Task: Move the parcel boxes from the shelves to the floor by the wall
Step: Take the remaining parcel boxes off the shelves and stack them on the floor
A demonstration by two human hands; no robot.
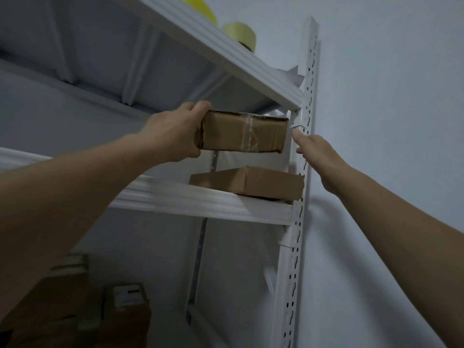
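Left hand (173,136) gripping parcel box (243,131) end, right hand (319,156) straight-fingered just beside it

flat carton (247,182) on white shelf (200,200)

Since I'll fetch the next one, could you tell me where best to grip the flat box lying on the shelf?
Grip the flat cardboard box by its front face, coming from the front and slightly left: that side appears to overhang the shelf lip, letting fingers slip under with the thumb on top. The slotted upright crowds its right end.
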